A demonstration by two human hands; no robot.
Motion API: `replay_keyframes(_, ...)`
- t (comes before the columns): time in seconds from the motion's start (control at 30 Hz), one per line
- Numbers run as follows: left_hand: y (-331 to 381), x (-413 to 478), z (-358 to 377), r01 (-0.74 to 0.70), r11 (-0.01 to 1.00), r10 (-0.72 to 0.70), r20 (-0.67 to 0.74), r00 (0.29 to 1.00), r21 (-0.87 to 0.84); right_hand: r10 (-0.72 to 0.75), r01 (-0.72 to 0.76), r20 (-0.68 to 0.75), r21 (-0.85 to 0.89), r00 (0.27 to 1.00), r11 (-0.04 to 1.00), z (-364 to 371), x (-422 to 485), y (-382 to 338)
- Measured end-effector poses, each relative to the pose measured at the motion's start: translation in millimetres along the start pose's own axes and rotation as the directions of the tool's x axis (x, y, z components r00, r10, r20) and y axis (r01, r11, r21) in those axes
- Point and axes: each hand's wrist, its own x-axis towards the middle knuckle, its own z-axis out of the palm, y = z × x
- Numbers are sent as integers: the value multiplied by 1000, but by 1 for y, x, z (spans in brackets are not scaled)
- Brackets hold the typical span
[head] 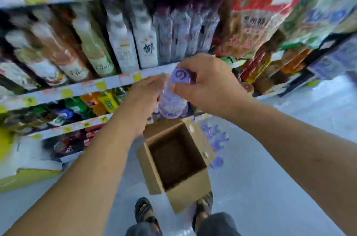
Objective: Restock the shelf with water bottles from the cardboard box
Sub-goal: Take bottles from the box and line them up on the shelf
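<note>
Here, clear plastic bottle (171, 104) (round cap (180, 75)).

Tall drink cartons (146, 42), red snack packs (249, 29) — sandals (144, 210) on pale floor (270, 187).

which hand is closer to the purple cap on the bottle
Right. The right hand pinches around the purple cap; the left hand holds the bottle lower, on its body.
</note>
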Motion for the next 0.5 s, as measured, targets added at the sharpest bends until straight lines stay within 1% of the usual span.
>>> replay_keyframes(0.07,66,-19,-2,-45,998,44,-28,999,-36,-32,32,-58,2,998,999,-64,16,-43)
replay_keyframes(0.1,97,-28,-3,-80,995,79,-18,997,-54,-49,51,-89,19,995,999,-93,24,-63)
replay_keyframes(0.17,153,-47,-6,-175,979,178,19,984,-100,-84,92,-142,51,986,994,-146,40,-100)
replay_keyframes(0.23,200,-63,-10,-258,956,273,100,957,-139,-118,141,-218,93,969,986,-192,54,-133)
replay_keyframes(0.3,242,-78,-14,-351,927,372,207,905,-131,-112,158,-266,157,957,975,-233,65,-160)
replay_keyframes(0.33,260,-85,-17,-412,904,428,262,865,-116,-107,160,-273,182,956,970,-251,69,-170)
replay_keyframes(0.4,291,-96,-23,-535,841,521,388,761,-79,-122,184,-282,207,952,961,-281,78,-188)
replay_keyframes(0.47,315,-101,-28,-608,792,564,455,690,-59,-143,219,-301,239,943,946,-301,86,-201)
replay_keyframes(0.5,325,-104,-30,-623,780,571,474,670,-59,-151,234,-307,254,940,939,-307,89,-206)
